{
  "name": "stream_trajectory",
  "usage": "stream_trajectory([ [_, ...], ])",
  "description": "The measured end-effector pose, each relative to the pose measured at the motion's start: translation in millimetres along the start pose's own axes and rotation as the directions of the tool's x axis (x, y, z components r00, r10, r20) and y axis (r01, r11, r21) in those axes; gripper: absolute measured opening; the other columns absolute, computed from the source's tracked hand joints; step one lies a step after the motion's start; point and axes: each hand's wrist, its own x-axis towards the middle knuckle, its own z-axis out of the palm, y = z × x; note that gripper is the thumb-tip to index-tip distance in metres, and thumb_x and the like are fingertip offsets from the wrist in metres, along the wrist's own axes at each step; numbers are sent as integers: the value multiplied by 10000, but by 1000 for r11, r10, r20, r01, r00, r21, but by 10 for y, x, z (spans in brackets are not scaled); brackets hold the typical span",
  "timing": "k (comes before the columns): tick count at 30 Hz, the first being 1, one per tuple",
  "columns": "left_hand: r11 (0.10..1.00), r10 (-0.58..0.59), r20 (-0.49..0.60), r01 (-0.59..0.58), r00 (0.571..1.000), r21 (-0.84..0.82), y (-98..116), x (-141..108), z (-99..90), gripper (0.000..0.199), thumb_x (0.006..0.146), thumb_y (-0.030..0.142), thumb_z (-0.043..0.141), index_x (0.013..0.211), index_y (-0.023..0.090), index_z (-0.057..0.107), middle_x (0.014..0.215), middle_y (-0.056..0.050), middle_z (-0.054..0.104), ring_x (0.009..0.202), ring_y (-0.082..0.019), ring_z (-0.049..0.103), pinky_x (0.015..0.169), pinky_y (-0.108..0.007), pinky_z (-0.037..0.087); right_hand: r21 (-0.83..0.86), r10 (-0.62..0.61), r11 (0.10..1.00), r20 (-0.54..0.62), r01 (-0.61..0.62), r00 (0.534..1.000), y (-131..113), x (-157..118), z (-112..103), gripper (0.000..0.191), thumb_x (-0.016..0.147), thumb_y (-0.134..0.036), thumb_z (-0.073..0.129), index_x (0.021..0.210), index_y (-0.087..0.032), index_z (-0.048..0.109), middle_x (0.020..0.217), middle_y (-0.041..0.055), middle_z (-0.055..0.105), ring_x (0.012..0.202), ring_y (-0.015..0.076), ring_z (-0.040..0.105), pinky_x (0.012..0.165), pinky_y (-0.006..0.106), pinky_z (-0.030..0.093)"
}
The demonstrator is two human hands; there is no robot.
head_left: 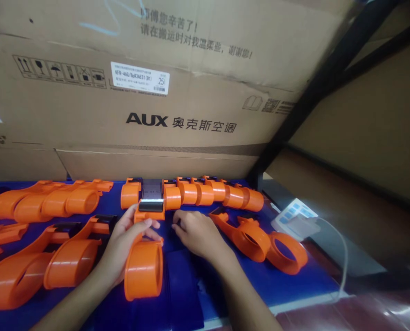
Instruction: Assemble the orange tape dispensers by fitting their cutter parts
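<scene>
Here the left hand point(122, 240) grips a tape dispenser point(141, 271); right hand point(195, 231) curled, grip unclear.

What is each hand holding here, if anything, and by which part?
The left hand holds an orange tape dispenser by its neck, between the ring and the toothed head. Whether the right hand holds anything cannot be told.

left fingers point(153, 234) partly hidden, carton point(198, 94) cut off

Tape dispensers point(73, 266) in rows on table point(280, 292), carton point(87, 115) behind them, post point(299, 112) at right
</scene>
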Motion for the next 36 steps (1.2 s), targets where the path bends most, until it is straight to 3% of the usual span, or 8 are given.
stream_trajectory([
  [7,1000,22,-27,-23,999,-8,37,-19,50,363,797,315,800,1093,195,627,862,-31,741,641,-198,732,621,-315,602,-85,102,992,49,-97,994,22,-18,-5,361,864,-526,719,1069,-229,700,1071,106,765,1034,332,703,759,357,446],
  [18,999,41,-37,-41,998,14,50,-18,55,359,801,334,800,1087,192,635,872,-33,748,648,-191,732,618,-297,591,3,-9,1000,87,9,996,-31,-1,70,136,891,-279,674,1013,-220,679,1038,75,746,946,238,690,724,292,406],
  [24,999,33,2,-33,999,3,25,-14,33,317,835,343,770,1077,204,619,865,-19,731,654,-215,741,619,-334,599,-30,92,995,55,-90,994,-10,22,100,135,893,-327,667,908,-195,694,945,114,751,882,273,701,669,305,405],
  [27,1000,30,-12,-30,999,2,29,-14,39,354,816,343,791,1090,198,619,868,-27,739,649,-201,737,614,-309,594,-26,63,998,40,-62,997,-24,43,99,76,879,-258,640,870,-197,684,901,110,750,866,265,702,671,299,404],
  [29,1000,25,-25,-25,999,-7,27,-11,43,380,808,340,802,1107,196,618,880,-32,744,656,-190,736,625,-295,593,43,31,999,-5,-31,999,-29,58,86,47,866,-218,626,839,-201,659,844,84,741,817,239,699,653,283,400],
  [32,1000,27,-23,-27,999,-14,9,0,41,400,812,357,804,1126,204,610,895,-36,746,676,-200,743,642,-307,598,303,10,952,-124,28,992,-36,78,92,92,871,-187,593,782,-210,595,722,25,696,681,182,671,605,256,411],
  [34,999,33,-15,-33,999,-8,-6,9,36,392,817,375,802,1115,206,611,893,-39,745,683,-205,746,644,-311,599,537,36,840,-204,81,978,-46,86,127,114,893,-209,583,786,-221,547,666,-8,661,602,159,646,573,247,442],
  [36,999,38,-11,-38,999,-4,-15,15,31,384,822,390,803,1102,207,616,877,-32,736,681,-201,746,646,-305,598,738,66,660,-244,141,968,-64,87,172,144,911,-271,613,820,-231,509,659,-29,645,567,150,644,551,249,492],
])
